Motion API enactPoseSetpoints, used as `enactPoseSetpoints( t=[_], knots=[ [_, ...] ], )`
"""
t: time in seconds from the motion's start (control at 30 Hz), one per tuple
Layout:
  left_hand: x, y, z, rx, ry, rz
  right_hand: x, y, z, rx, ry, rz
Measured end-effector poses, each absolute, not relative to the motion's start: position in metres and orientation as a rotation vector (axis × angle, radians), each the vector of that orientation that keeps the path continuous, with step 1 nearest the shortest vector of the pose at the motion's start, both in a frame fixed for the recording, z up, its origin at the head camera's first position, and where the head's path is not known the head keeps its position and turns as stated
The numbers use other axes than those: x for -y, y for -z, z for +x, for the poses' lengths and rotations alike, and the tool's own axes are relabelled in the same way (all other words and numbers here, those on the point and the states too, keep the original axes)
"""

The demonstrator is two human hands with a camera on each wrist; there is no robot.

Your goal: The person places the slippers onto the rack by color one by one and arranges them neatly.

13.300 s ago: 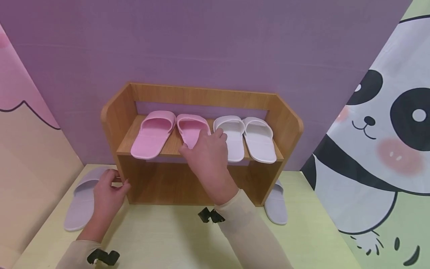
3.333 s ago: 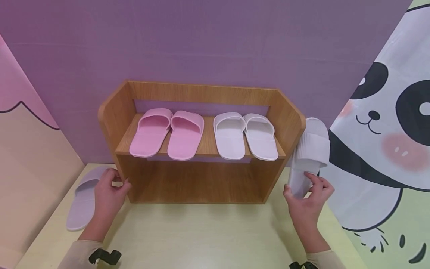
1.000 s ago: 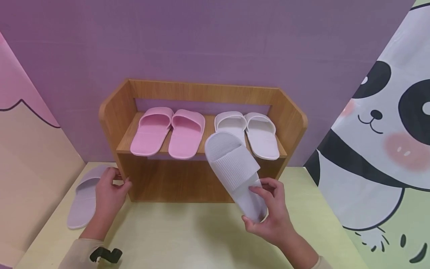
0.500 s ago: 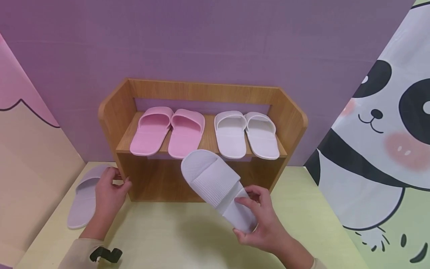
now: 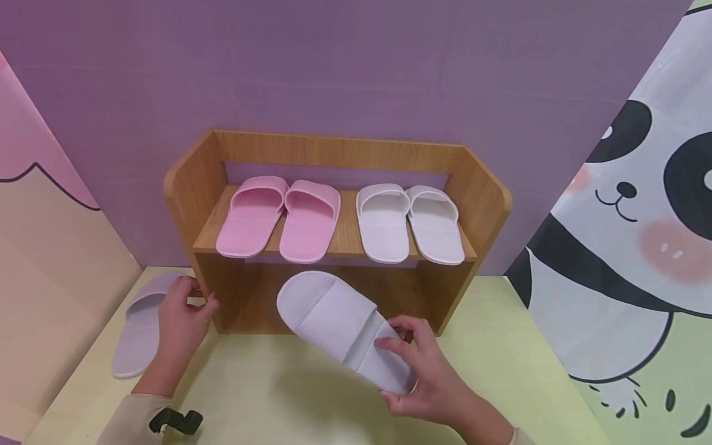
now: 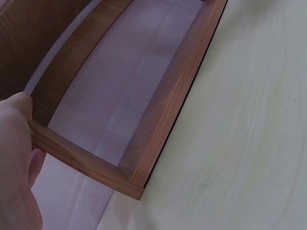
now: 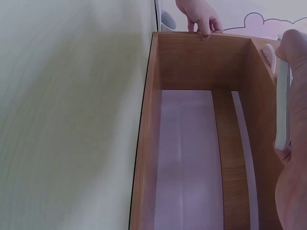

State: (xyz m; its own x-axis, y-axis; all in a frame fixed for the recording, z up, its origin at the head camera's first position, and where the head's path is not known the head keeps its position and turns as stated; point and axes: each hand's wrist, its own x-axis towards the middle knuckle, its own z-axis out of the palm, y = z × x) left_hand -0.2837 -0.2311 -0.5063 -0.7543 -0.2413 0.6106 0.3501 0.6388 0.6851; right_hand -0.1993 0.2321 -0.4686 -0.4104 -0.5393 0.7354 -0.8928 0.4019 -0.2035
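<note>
My right hand (image 5: 431,380) pinches a pale lilac slipper (image 5: 339,318) by its heel end, thumb on one edge and fingers on the other. The slipper is raised and tilted before the rack's lower compartment, toe pointing up and left. In the right wrist view only the slipper's thin edge (image 7: 282,110) shows. My left hand (image 5: 182,321) grips the left side panel of the wooden shoe rack (image 5: 484,210); in the left wrist view the panel (image 6: 81,163) lies between thumb and fingers. A matching lilac slipper (image 5: 135,343) lies left of the rack, partly behind that hand.
Two pink slippers (image 5: 306,232) and two white slippers (image 5: 384,232) sit side by side on the upper shelf. Below is the lower compartment (image 5: 250,309). The rack stands on a pale table (image 5: 233,389) against a purple wall (image 5: 334,74), with a panda-print wall (image 5: 612,278) on the right.
My right hand has brought the lilac slipper from the rack's right side leftward and down, turning its toe further left. The second pink slipper now sits beside the first. My left hand stays put.
</note>
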Motion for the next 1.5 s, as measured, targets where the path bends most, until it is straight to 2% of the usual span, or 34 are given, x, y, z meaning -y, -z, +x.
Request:
enactPoseSetpoints(
  t=[0.4,1.5],
  knots=[
    [0.231,0.507,-0.284,2.166,1.097,-0.074,-0.226,0.472,-0.2,2.132,-0.704,1.218],
    [0.23,0.505,-0.284,2.11,1.084,-0.115,-0.23,0.509,-0.23,2.272,-0.674,0.94]
  ],
)
